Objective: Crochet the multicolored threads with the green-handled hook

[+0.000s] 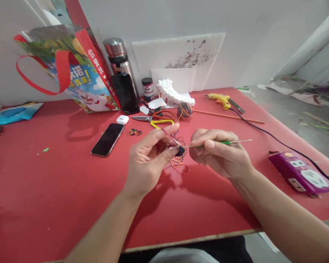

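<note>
My left hand [153, 157] pinches a small dark crochet piece [181, 150] between thumb and fingers, with yarn running up over the raised index finger. My right hand [219, 151] grips a crochet hook [226, 143] by its green middle. One thin metal end of the hook reaches the crochet piece; the other points away to the right. Loose orange and dark yarn [180, 166] hangs below and behind the piece. A multicoloured yarn ball [184, 110] lies just beyond my hands. How the hook tip sits in the stitches is too small to tell.
Scissors [160, 118], a flat phone [108, 140], an earbud case [123, 119] and a small crocheted piece [135, 132] lie left of the yarn. Behind stand a gift bag [90, 87], a propped phone [125, 94] and a thermos [117, 54]. A glue gun [219, 100] and purple box [301, 172] are right.
</note>
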A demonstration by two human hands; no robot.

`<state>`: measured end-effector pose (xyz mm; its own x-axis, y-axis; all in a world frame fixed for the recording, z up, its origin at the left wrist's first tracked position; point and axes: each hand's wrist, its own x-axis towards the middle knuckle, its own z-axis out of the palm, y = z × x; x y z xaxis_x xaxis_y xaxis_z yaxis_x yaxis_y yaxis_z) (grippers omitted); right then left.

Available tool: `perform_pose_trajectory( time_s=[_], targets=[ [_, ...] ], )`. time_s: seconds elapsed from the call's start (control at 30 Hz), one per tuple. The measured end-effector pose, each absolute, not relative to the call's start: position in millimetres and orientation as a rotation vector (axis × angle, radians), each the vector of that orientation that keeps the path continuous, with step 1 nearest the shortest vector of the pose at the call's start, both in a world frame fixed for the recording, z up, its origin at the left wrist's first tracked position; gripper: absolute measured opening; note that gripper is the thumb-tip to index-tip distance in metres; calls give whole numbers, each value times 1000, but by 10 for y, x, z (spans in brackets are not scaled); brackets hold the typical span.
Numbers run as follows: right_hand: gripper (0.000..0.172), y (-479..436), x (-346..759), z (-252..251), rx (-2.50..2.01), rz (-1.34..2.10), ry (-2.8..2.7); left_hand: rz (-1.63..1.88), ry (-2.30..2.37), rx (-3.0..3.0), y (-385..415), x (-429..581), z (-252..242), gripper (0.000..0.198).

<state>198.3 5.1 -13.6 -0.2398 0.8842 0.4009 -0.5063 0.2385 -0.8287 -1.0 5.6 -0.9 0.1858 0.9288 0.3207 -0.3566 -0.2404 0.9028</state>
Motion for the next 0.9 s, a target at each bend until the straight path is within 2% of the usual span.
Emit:
perform_pose_trajectory(
  time_s=[0.23,0.4,0.6,0.73,0.9],
  targets=[
    [17,11,1997,-138,-347,1371,-1430,1285,671,1124,19,22,16,36],
    [16,-48,1915,-136,-440,1213,-1357,1381,678,1142,39,7,14,29],
    [17,-77,1902,-174,-616,1135,-1263,1404,700,1125,52,11,-1,39],
    [18,-82,1910,-201,-646,1166,-1250,1418,803,1158,50,29,-12,39],
    [19,-82,1865,-218,-676,1138,-1214,1384,867,1204,60,37,-14,14]
  ],
)
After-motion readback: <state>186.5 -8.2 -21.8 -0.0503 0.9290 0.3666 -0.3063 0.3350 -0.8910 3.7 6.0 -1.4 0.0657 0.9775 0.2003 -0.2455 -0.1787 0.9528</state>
